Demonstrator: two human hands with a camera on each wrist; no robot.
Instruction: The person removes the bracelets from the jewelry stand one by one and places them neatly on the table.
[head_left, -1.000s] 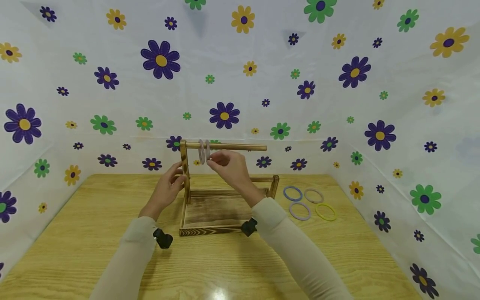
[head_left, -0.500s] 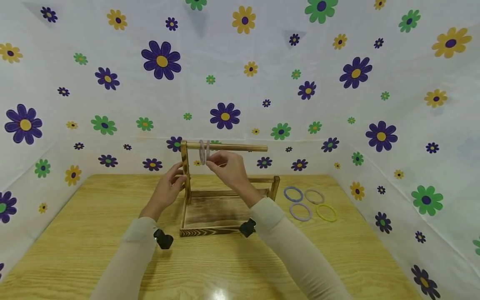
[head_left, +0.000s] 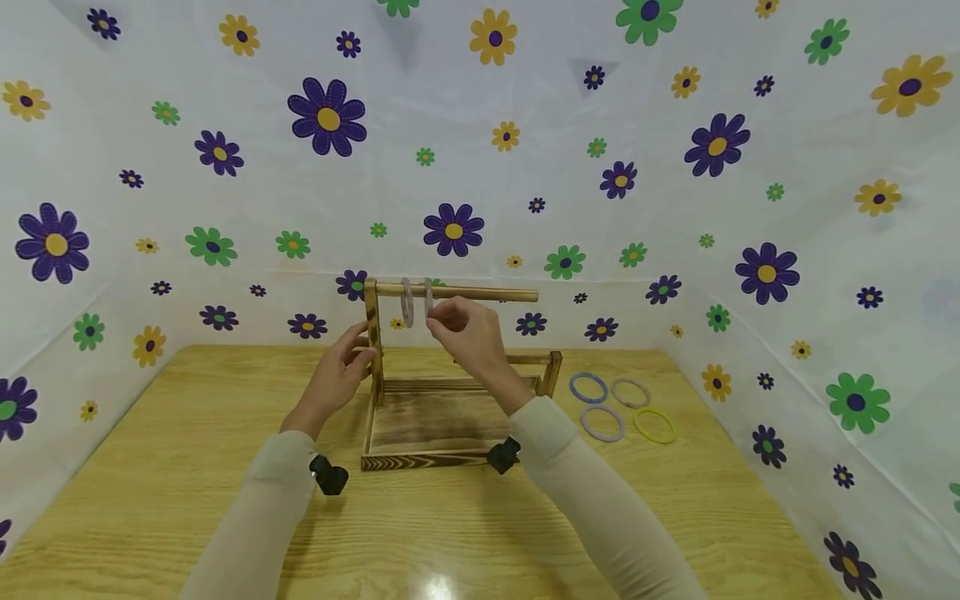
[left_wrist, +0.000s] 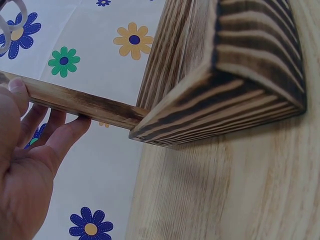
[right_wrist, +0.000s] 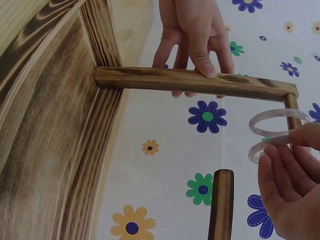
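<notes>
A wooden stand has an upright post [head_left: 373,350] with a long dowel [head_left: 487,294] reaching right from its top. Two pale rings hang around the dowel. The left one [head_left: 407,303] hangs free near the post. My right hand [head_left: 472,337] pinches the other ring [right_wrist: 267,143] between thumb and fingers, a small gap from the first. My left hand [head_left: 336,375] grips the post, thumb on one face and fingers behind, as the left wrist view shows with the hand [left_wrist: 30,160] round the wood.
Right of the stand's tray base [head_left: 427,460] lie a blue ring [head_left: 588,400], a pale pinkish ring [head_left: 630,404], a lilac ring [head_left: 602,437] and a yellow ring [head_left: 654,439]. A shorter, lower dowel [head_left: 528,359] is at the stand's right post. Flowered cloth hangs behind.
My right hand has moved a little to the right along the dowel with the pinched ring, widening the gap between the two rings. My left hand stays on the post.
</notes>
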